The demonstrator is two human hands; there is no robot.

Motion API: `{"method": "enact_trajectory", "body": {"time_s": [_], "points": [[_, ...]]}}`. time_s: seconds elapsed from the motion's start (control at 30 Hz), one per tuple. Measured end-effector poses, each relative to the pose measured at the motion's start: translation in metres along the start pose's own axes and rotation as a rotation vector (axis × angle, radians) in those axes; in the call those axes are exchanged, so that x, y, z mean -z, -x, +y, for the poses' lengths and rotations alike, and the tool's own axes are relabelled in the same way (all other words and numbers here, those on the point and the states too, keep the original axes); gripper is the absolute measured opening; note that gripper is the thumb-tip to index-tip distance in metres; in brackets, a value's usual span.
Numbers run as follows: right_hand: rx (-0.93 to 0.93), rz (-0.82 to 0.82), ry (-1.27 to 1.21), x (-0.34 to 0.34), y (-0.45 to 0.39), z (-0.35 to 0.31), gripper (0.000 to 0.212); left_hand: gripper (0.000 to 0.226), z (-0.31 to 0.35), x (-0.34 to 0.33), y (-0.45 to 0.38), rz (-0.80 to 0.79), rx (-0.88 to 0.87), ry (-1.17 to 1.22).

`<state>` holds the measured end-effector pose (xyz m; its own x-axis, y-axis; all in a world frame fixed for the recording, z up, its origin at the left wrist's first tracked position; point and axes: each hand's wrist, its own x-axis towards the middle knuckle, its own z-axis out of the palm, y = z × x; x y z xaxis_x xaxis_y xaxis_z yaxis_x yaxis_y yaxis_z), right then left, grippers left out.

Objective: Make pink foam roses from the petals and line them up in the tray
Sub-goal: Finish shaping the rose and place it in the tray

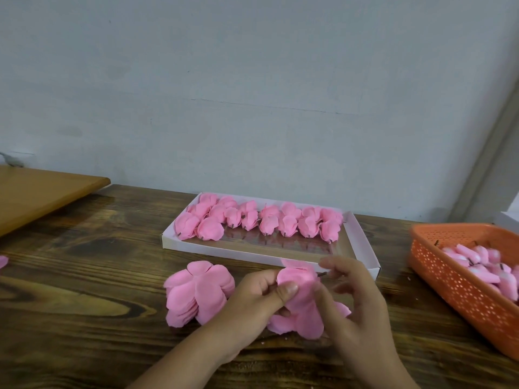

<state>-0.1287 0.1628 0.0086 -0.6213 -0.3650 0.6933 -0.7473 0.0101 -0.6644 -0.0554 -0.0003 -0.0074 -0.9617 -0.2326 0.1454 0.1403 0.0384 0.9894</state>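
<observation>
Both hands meet over the wooden table in front of the tray. My left hand (257, 299) pinches a pink foam rose bud (295, 276) with thumb and fingers. My right hand (354, 299) holds the same piece from the right, near its short dark stem (323, 274). A flat pink petal sheet (303, 318) hangs under the bud, between the hands. A stack of pink petal sheets (196, 293) lies on the table to the left. The white cardboard tray (362, 248) holds several finished pink roses (258, 220) in rows along its far side.
An orange perforated basket (449, 279) with several pink buds on stems (483, 265) stands at the right. A light wooden board (42, 192) lies at the far left. A grey wall rises behind the table. One stray pink petal (2, 261) shows at the left edge.
</observation>
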Motion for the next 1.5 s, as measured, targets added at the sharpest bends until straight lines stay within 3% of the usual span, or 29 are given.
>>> {"method": "enact_trajectory", "body": {"time_s": [0.2, 0.43, 0.6, 0.8, 0.9, 0.97, 1.07, 1.17, 1.3, 1.5], "points": [[-0.035, -0.111, 0.029, 0.008, -0.005, 0.004, 0.023, 0.026, -0.006, -0.002, -0.002, -0.007, -0.121, -0.212], [-0.015, -0.250, 0.088, 0.005, -0.002, 0.000, 0.025, 0.020, -0.005, -0.002, -0.001, -0.006, -0.170, -0.184], [-0.050, -0.240, 0.078, 0.005, -0.002, 0.003, 0.023, 0.058, -0.008, -0.002, 0.001, -0.019, -0.145, -0.103], [-0.100, -0.242, -0.001, 0.005, -0.003, 0.000, 0.025, 0.031, -0.005, -0.005, 0.000, 0.037, -0.178, -0.156], [-0.210, -0.232, -0.116, 0.003, -0.003, 0.000, 0.030, 0.027, -0.001, -0.004, 0.000, 0.081, -0.137, -0.066], [-0.296, -0.177, -0.253, 0.003, -0.003, 0.002, 0.034, 0.025, 0.004, -0.002, -0.001, 0.098, -0.042, 0.115], [-0.398, -0.104, -0.391, 0.002, -0.005, 0.003, 0.026, 0.040, 0.008, 0.000, -0.002, 0.058, 0.082, 0.430], [-0.471, -0.165, -0.411, -0.001, -0.005, 0.004, 0.025, 0.041, 0.012, -0.001, -0.001, 0.044, 0.150, 0.613], [-0.587, -0.273, -0.524, -0.008, -0.002, 0.001, 0.041, 0.034, 0.011, 0.000, -0.002, 0.025, 0.183, 0.721], [-0.609, -0.206, -0.617, -0.012, -0.001, 0.002, 0.043, 0.045, 0.011, -0.001, -0.001, -0.012, 0.203, 0.714]]}}
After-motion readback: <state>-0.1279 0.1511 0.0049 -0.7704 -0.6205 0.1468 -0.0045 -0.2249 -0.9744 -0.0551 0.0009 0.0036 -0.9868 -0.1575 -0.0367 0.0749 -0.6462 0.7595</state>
